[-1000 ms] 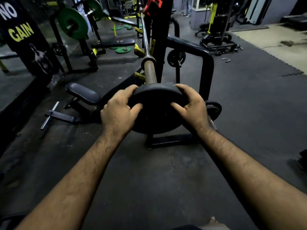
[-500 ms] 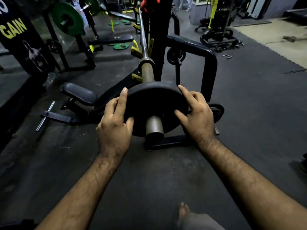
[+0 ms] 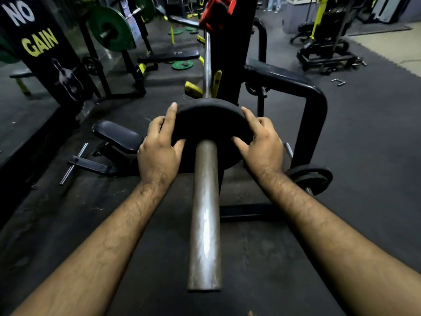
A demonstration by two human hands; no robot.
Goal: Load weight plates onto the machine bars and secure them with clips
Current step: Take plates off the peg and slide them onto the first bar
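A gym: rubber floor mats point(image 3: 364, 133), benches point(image 3: 118, 135), green plate-loaded barbell point(image 3: 109, 28).

Black round weight plate point(image 3: 210, 124) is threaded on the steel bar sleeve point(image 3: 205, 213), sitting upright far up it, most of the worn grey sleeve sticking out toward the camera.
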